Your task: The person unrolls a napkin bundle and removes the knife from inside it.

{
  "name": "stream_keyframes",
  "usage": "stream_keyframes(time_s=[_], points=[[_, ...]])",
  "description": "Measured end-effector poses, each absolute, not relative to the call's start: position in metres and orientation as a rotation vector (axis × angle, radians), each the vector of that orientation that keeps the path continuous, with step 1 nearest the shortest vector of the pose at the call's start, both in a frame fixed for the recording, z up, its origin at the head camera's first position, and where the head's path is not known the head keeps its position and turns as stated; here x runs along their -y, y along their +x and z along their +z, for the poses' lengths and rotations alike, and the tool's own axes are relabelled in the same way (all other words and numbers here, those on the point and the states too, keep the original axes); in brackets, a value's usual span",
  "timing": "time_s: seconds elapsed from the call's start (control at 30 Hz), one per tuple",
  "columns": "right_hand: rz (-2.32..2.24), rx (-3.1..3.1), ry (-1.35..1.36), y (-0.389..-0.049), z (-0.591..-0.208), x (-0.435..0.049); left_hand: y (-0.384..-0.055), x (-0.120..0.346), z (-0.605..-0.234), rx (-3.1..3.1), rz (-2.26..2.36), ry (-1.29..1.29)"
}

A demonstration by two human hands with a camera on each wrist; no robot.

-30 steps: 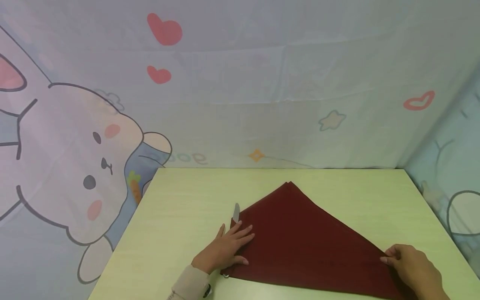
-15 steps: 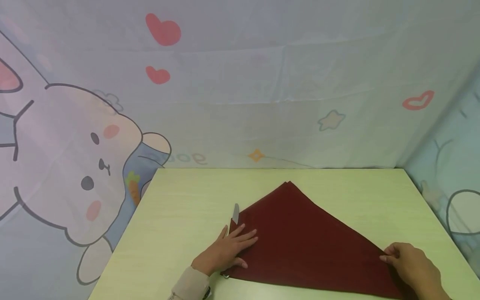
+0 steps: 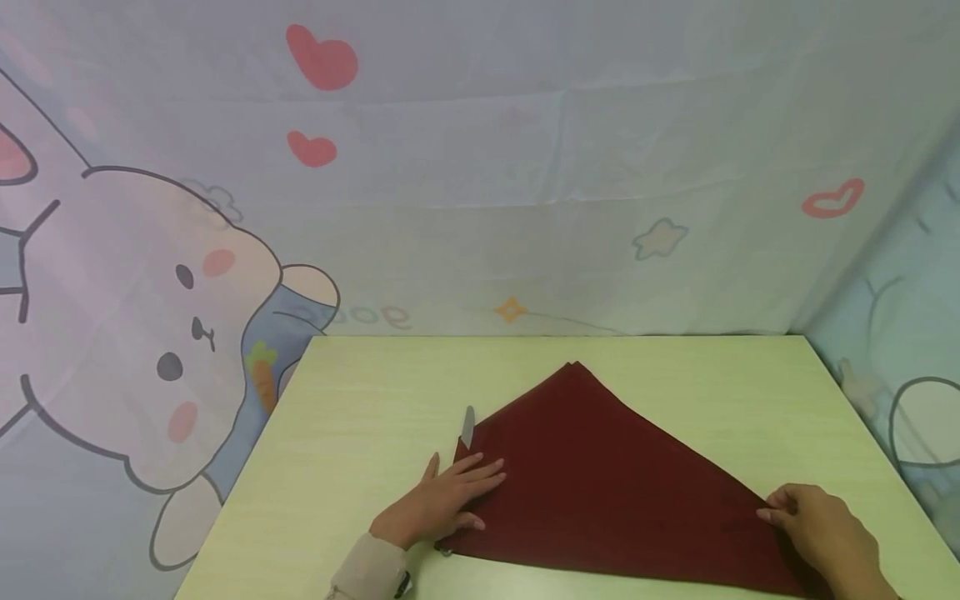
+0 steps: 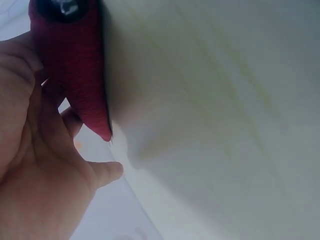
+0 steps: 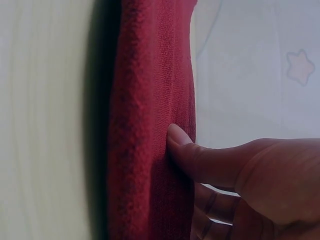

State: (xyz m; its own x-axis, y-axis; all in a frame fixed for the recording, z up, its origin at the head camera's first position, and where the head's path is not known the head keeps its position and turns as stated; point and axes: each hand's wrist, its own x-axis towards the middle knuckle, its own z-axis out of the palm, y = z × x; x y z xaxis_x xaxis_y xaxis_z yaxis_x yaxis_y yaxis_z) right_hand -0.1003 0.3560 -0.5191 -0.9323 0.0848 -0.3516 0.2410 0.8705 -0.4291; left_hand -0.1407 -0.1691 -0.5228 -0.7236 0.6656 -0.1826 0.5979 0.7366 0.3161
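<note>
A dark red cloth napkin (image 3: 600, 483) lies folded on the table, its peak pointing to the far side. From its left edge sticks a knife blade (image 3: 468, 426); the rest is covered by cloth and hand. A shiny rounded metal end (image 4: 62, 7) shows inside the fold in the left wrist view. My left hand (image 3: 442, 504) rests on the napkin's left end, fingers spread and fairly straight. At the right, my right hand (image 3: 825, 533) pinches the napkin's sloping edge between thumb and fingers. The right wrist view shows the thumb (image 5: 200, 157) against the cloth.
The pale yellow-green table (image 3: 360, 392) has its back edge against a hanging printed sheet (image 3: 465, 167) with hearts and a rabbit. Another printed sheet (image 3: 915, 333) hangs along the right side.
My left hand has shifted slightly, ending a little further left on the napkin. The right hand keeps its pinch, nearly unmoved. The view drifts slightly.
</note>
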Motion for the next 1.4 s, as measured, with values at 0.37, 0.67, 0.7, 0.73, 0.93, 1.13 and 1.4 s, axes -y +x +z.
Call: stream_keyframes(time_s=[0.37,0.67,0.7,0.73,0.93,1.13,1.4], points=[[-0.686,-2.731,0.228,-0.102,-0.52,-0.356,-0.141,0.175,-0.515,-2.644,0.337,0.933],[-0.69,-2.724,0.231,-0.102,-0.52,-0.354,-0.142,0.185,-0.51,-2.653,0.344,0.896],[-0.689,-2.723,0.232,-0.102,-0.52,-0.354,-0.142,0.187,-0.509,-2.653,0.352,0.886],[-0.687,-2.725,0.233,-0.102,-0.52,-0.354,-0.142,0.19,-0.509,-2.654,0.36,0.869],[-0.674,-2.734,0.228,-0.102,-0.518,-0.356,-0.14,0.206,-0.511,-2.692,0.378,0.75],[-0.669,-2.723,0.229,-0.101,-0.517,-0.357,-0.137,0.206,-0.514,-2.735,0.361,0.787],[-0.67,-2.724,0.239,-0.101,-0.519,-0.355,-0.13,0.201,-0.513,-2.761,0.311,0.862]])
